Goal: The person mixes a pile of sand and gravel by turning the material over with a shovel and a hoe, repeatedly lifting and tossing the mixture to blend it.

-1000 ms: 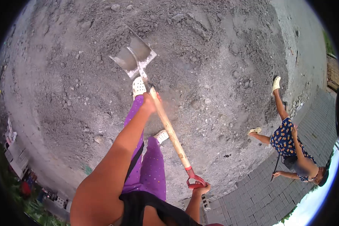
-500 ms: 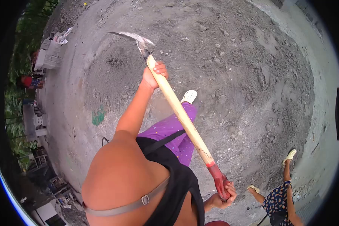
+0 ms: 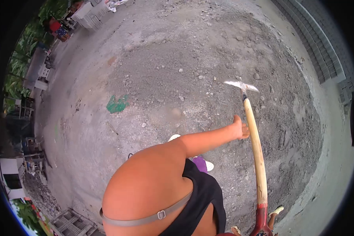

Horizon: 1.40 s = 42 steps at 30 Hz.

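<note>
A shovel (image 3: 256, 153) with a pale wooden handle, a red grip (image 3: 262, 218) and a worn metal blade (image 3: 242, 85) stretches out in front of me, blade away. My left hand (image 3: 240, 128) is open beside the upper handle, thumb raised and fingers extended, overlapping the wood's left edge in this view. My right hand is out of sight past the bottom edge, where the red grip runs off. Grey gravelly soil (image 3: 208, 74) lies below the blade.
A green patch (image 3: 117, 104) marks the ground at left. Stacked grey blocks (image 3: 320, 47) line the upper right. Another person's sandalled foot (image 3: 278, 211) shows close by the red grip. White chairs (image 3: 91, 16) and a person in red (image 3: 58, 28) are at upper left.
The shovel has swung right, its blade now at upper right. My left hand has loosened from around the handle and moved right. My right hand has dropped out of view.
</note>
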Tool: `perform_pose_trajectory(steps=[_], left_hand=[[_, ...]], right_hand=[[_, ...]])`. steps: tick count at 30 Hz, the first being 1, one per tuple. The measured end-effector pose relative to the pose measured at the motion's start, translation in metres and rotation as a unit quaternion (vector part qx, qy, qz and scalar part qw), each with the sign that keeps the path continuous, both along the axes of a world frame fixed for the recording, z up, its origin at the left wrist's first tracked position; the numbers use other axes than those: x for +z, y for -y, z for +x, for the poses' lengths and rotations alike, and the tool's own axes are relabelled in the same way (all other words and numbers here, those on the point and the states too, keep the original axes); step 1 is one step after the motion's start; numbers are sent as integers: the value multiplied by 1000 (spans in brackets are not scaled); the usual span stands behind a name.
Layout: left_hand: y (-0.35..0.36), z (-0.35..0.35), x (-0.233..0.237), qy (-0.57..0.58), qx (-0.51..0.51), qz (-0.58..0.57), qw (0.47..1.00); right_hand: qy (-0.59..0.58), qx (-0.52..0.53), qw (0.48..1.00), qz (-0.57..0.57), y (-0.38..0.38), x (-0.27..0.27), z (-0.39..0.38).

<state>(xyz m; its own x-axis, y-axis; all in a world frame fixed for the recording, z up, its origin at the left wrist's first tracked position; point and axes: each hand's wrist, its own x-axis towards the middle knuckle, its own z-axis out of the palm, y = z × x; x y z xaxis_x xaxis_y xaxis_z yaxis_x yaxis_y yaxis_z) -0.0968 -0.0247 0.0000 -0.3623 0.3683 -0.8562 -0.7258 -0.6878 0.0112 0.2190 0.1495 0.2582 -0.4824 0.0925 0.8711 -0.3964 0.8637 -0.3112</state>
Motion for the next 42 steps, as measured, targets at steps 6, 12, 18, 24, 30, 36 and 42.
perform_pose_trajectory(steps=[6,12,18,24,30,36,42], left_hand=[[202,95,-35,45,-36,23,998],[465,99,-59,-18,181,-92,979],[567,31,-81,-126,284,-91,946],[457,-24,-56,-187,264,107,940],[348,15,23,-330,-226,66,914],[449,16,-113,-526,-424,-444,589],[611,145,-237,114,-223,-355,901]], right_hand=[[131,-43,989,57,147,-168,-147],[165,-135,972,97,198,-155,-159],[249,-127,956,88,269,-146,-148],[339,184,907,166,336,-137,-172],[579,217,714,328,348,-143,-194],[626,121,730,244,327,-115,-205],[656,86,730,173,293,-124,-151]])
